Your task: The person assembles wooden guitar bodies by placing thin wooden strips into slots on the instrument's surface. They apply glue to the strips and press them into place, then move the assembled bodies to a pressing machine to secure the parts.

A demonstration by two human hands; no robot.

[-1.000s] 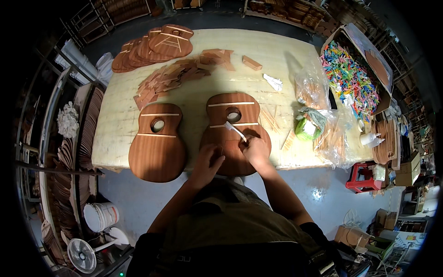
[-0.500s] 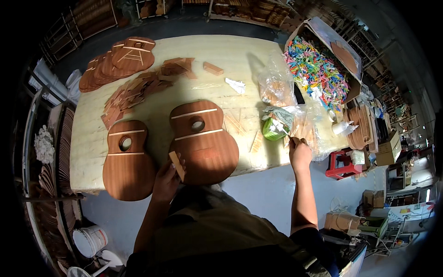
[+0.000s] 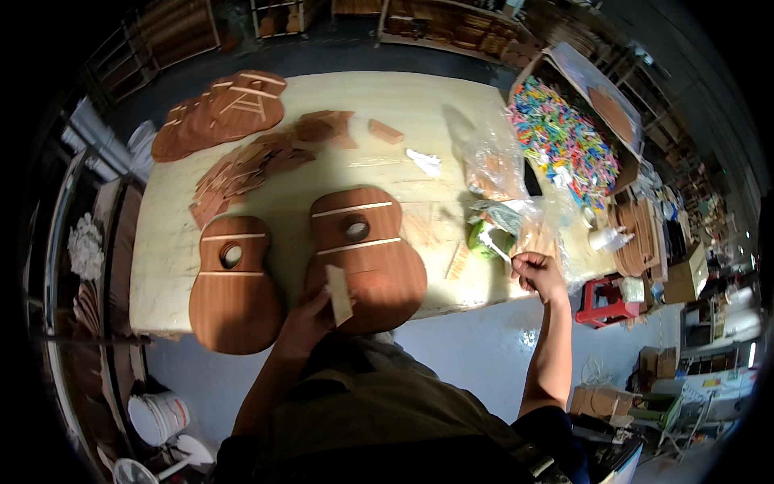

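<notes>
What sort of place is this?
Likely a stringed-instrument workshop: two guitar-shaped wooden panels on the table, a fanned stack of similar panels at its far left, and a pile of thin wood pieces.

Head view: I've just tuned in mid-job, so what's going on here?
A person works at a table. Their left hand holds a wood piece upright by the lower left of the right guitar-shaped board. Their right hand holds a brush, its head at the green tub; whether it touches the contents is unclear. The left board lies untouched.
</notes>
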